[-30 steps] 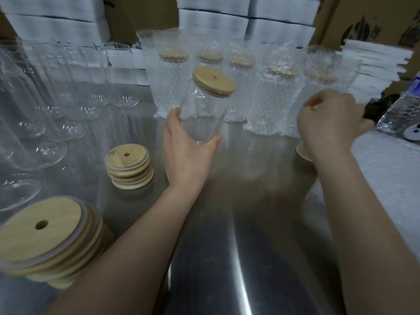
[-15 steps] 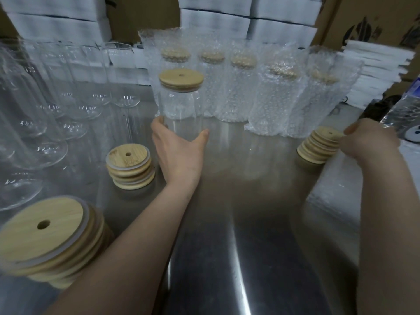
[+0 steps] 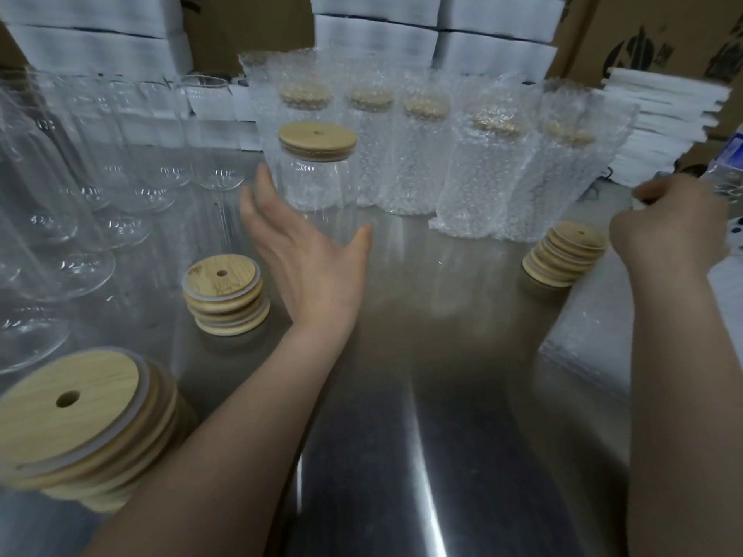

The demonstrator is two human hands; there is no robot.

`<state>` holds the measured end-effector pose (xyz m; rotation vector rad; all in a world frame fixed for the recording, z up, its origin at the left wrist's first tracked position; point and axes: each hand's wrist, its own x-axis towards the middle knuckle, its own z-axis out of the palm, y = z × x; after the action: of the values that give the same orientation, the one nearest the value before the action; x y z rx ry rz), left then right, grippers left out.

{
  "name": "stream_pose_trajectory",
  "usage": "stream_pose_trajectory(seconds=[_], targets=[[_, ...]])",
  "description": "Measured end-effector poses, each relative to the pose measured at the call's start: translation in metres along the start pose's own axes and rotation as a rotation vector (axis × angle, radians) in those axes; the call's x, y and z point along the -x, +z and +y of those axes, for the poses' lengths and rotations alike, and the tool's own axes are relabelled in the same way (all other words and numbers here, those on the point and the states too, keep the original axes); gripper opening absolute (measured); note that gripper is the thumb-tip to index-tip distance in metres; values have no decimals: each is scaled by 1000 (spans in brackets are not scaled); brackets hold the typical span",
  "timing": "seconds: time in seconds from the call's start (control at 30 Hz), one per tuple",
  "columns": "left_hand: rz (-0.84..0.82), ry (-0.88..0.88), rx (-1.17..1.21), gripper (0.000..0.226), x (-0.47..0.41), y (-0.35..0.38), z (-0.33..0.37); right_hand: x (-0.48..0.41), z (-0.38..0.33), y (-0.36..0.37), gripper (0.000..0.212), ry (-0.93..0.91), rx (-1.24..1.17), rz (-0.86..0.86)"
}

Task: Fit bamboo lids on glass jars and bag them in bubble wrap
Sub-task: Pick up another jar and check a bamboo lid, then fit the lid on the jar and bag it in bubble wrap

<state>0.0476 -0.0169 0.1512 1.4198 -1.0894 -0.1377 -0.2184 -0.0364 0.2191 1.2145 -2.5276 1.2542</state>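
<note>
No label or writing is readable. The left hand (image 3: 309, 259) is spread open just beside the lidded jar (image 3: 317, 174); right of the jar, the right hand (image 3: 667, 231) is curled, its hold unclear.

Left hand (image 3: 309, 259) spread open, palm forward, arm extended, right hand (image 3: 671, 231) closed in a fist

The steel table (image 3: 422, 396) carries three stacks of bamboo lids (image 3: 225, 295) — left, near-left, right. Empty glass jars (image 3: 120, 174) stand left; bubble-wrapped jars (image 3: 462, 166) line the back — one lidded jar (image 3: 317, 174) stands unwrapped.
</note>
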Motion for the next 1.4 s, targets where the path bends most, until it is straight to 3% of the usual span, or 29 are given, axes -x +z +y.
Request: stream_pose_trajectory(seconds=[0.1, 0.23, 0.37, 0.43, 0.5, 0.63, 0.77, 1.1, 1.33, 1.4], targets=[[84, 213, -66, 92, 1, -7, 9, 4, -6, 2, 42, -97, -124, 111], [124, 507, 42, 72, 7, -8, 21, 15, -18, 3, 45, -183, -192, 184], [-16, 747, 81, 55, 16, -5, 28, 28, -30, 4, 47, -296, -240, 170], [-113, 788, 91, 46, 21, -5, 29, 36, -35, 6, 46, -367, -261, 149], [-262, 721, 128, 44, 25, -5, 29, 43, -40, 8, 44, -437, -297, 121], [-654, 345, 154, 68, 34, 1, 26, 59, -48, 15, 44, -528, -408, 78], [-860, 108, 190, 82, 37, 10, 18, 68, -54, 22, 43, -564, -528, 40], [-872, -156, 376, 66, 32, 16, 16, 81, -58, 36, 40, -499, -763, -110], [-810, -185, 401, 9, 27, 17, 13, 83, -59, 37, 39, -478, -921, -166], [-795, -202, 398, 13, 28, 17, 13, 84, -59, 38, 39, -473, -941, -183]])
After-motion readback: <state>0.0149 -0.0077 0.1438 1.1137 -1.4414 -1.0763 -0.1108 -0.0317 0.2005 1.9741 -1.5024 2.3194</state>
